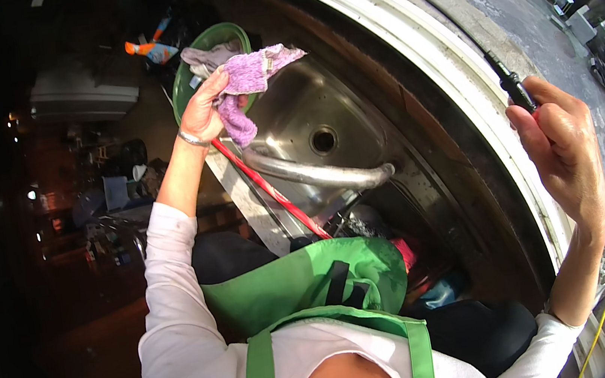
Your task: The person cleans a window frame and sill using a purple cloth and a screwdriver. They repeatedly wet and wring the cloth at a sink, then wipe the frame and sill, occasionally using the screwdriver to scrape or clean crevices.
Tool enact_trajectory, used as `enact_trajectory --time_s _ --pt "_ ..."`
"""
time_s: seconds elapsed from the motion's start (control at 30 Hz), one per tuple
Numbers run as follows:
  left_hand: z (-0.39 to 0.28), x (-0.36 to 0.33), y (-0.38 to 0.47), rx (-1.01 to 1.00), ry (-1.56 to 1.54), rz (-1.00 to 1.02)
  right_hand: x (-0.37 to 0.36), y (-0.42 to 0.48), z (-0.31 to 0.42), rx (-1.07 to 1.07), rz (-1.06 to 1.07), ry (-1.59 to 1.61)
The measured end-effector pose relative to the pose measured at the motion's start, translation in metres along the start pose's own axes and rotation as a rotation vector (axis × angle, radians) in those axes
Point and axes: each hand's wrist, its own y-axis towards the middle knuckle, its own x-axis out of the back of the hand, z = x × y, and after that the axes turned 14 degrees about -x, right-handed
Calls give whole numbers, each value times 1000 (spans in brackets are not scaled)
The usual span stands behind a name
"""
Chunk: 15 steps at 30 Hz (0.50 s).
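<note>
In my left hand (206, 107) is a bunched purple terry cloth (249, 74), raised above the near edge of a stainless steel sink (299, 115) and partly over a green plastic basin (180, 93). More cloths (212, 56) lie inside that basin. My right hand (560, 140), up at the right beyond the white window sill, grips the end of a thin black rod (510, 78); a bit of red shows between the fingers. A curved metal faucet spout (317, 171) spans the sink beside its drain. A red pole (274, 192) slants from below my left hand towards the green apron.
A spray bottle with an orange head (152, 51) lies beyond the basin. The white sill (402, 35) curves along the right, with grey paving outside. A yellow cord (597, 328) runs at lower right. Dark clutter and a blue bag (440, 294) sit near my lap.
</note>
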Motion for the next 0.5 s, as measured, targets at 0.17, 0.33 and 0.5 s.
enact_trajectory --time_s 0.17,0.33,0.5 --pt "72 67 -12 229 75 58 -43 -11 11 -288 462 344" --pt "161 135 -20 395 -25 -67 -121 -66 9 -403 590 93" --pt "208 155 -30 409 -473 -185 -164 -105 -1 -927 675 102"
